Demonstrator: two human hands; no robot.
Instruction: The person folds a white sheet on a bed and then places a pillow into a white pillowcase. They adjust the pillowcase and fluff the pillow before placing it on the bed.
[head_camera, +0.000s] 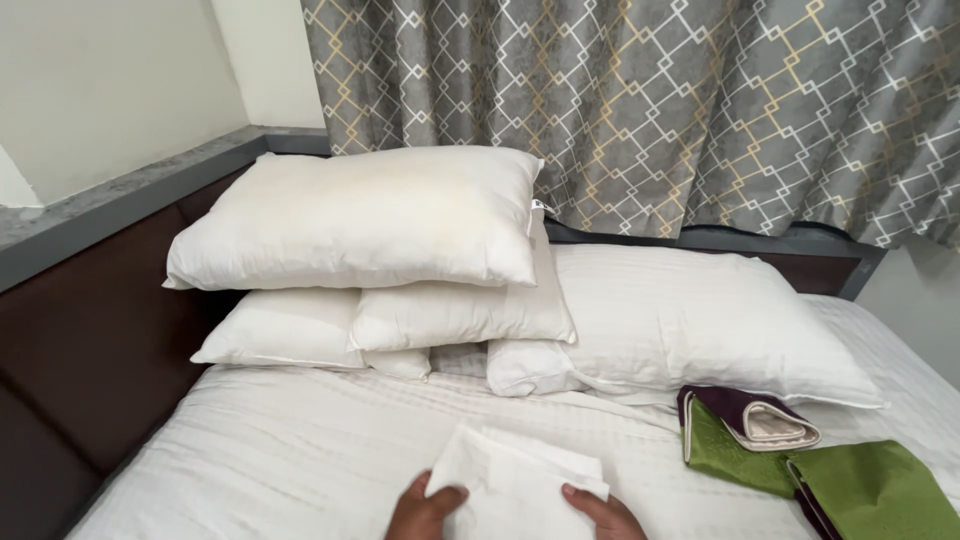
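A folded white cloth (515, 480) lies on the white bed sheet (300, 450) near the bottom edge of the head view. My left hand (425, 512) grips its left side with the thumb on top. My right hand (600, 510) holds its right side, thumb over the edge. Both hands are cut off by the frame's lower edge.
Several white pillows (370, 215) are stacked at the head of the bed, with a larger one (690, 320) to the right. Folded green and purple cloths (800, 455) lie at the right. A dark headboard (90, 340) runs along the left; a patterned grey curtain (650, 100) hangs behind.
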